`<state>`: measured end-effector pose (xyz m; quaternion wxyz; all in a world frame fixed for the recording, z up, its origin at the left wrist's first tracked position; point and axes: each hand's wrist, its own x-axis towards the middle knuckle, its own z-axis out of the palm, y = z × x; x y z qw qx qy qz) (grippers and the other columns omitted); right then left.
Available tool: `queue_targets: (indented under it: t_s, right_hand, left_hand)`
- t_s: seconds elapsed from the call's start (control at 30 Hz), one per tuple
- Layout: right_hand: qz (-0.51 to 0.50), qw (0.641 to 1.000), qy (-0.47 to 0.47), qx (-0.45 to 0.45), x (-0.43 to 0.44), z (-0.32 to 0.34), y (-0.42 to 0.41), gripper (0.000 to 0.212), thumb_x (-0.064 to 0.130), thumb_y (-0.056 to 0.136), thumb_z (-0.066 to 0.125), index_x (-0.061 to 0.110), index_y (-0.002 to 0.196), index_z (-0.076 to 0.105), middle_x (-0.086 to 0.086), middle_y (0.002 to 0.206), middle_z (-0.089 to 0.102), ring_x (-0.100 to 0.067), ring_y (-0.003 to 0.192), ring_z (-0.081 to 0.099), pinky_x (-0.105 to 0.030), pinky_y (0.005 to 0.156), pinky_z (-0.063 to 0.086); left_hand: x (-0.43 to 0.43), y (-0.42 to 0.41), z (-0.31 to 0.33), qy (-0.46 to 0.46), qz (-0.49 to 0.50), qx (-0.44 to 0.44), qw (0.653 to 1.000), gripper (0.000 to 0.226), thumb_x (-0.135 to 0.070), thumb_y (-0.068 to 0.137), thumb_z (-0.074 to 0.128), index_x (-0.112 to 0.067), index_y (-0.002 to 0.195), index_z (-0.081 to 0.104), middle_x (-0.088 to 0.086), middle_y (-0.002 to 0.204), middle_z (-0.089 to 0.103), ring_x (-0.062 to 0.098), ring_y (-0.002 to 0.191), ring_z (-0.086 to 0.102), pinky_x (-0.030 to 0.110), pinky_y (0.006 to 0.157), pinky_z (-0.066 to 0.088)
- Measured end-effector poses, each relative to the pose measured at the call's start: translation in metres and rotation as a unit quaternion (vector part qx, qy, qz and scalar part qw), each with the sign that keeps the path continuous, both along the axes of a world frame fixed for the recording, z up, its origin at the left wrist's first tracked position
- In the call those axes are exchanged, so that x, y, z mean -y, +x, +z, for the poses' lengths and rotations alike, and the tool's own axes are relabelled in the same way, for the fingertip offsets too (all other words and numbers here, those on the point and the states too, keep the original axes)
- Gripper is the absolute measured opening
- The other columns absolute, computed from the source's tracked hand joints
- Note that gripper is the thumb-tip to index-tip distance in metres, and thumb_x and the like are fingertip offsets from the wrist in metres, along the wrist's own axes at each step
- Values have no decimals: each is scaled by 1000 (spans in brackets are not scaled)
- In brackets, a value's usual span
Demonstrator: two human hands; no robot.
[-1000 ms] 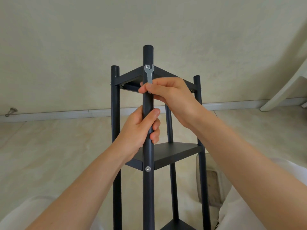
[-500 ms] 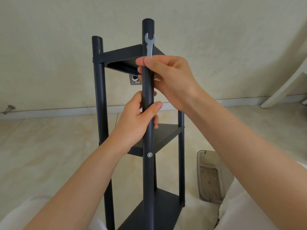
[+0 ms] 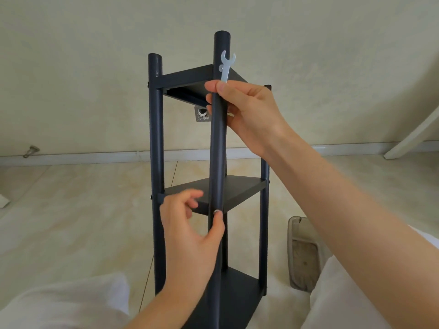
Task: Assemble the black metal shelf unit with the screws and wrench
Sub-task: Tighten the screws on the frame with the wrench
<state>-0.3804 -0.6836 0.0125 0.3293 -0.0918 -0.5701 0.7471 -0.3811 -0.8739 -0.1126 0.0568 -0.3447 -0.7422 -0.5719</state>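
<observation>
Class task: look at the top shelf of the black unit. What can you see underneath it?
Under the top shelf: its dark underside and a small metal wall plate behind. The right hand covers the rest.

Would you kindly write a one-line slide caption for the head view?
Right hand raises a small wrench beside the shelf unit's front post; left hand reaches for the post lower down.

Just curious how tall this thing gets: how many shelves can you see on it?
3: top shelf by the wrench, middle shelf near the left hand, bottom shelf at the floor.
</observation>
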Motion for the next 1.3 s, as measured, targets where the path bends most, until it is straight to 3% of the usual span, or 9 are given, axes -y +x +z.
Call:
queue_targets:
  t_s: [0.1,0.2,0.3,0.47,0.6,0.73,1.0,1.1,1.3]
  right_hand:
    - [-8,1000,4,-1,-1,0,3,18,5,97,58,-2,106,71,-8,98,70,-20,96,64,-39,95,55]
    - [-3,1000,22,0,-1,-1,5,19,6,98,57,-2,108,71,-10,100,69,-20,97,63,-29,86,57]
    - [1,1000,26,0,-2,-4,4,19,7,98,58,1,108,72,-6,98,71,-15,94,65,-18,75,53]
    - [10,1000,22,6,-2,-10,1,18,9,98,58,6,105,73,-5,108,71,-17,103,63,-33,86,57]
    - [34,997,33,62,1,-24,4,18,15,98,58,11,105,74,-8,119,68,-25,119,59,-48,91,57]
    - [42,988,46,138,12,-40,9,18,19,97,60,14,106,75,0,122,68,-23,118,60,-33,85,57]
    - [-6,981,82,175,21,-63,16,16,19,96,61,20,98,77,6,105,74,-9,105,66,-27,91,55]
    - [-50,984,57,163,31,-88,25,18,17,96,61,20,89,77,0,102,74,-13,104,65,-33,97,52]
    - [-167,971,49,164,49,-132,42,18,19,95,62,23,88,77,4,100,70,-3,99,63,-23,91,47]
  left_hand:
    - [6,6,-20,-61,26,132,989,52,-25,76,86,-44,99,43,-17,89,48,10,86,54,13,72,47]
    - [1,10,-38,-125,-3,265,956,32,-34,86,76,-34,98,47,-10,88,59,13,79,64,11,59,49]
    - [-9,12,-44,-87,-35,332,938,13,-26,93,66,-24,99,55,-4,70,65,13,58,65,15,54,51]
    - [-17,11,-47,-74,-20,284,956,11,-32,92,67,-25,89,59,-13,57,54,13,54,55,24,60,50]
    - [-24,8,-45,-55,-20,260,964,16,-32,93,67,-22,83,59,-4,60,52,14,55,51,26,55,46]
    - [-30,-3,-43,-43,-14,252,967,21,-30,94,66,-21,78,56,-1,61,51,17,56,50,30,56,45]
    - [-39,-13,-37,-51,-34,242,968,22,-32,96,65,-21,80,54,6,68,52,22,61,52,35,61,47]
    - [-39,-16,-34,-39,-55,232,970,27,-43,97,56,-20,83,56,3,64,52,15,54,50,29,53,43]
    - [-35,-28,-37,-38,-43,200,978,44,-48,104,39,-13,86,59,-1,52,52,11,40,48,21,39,38]
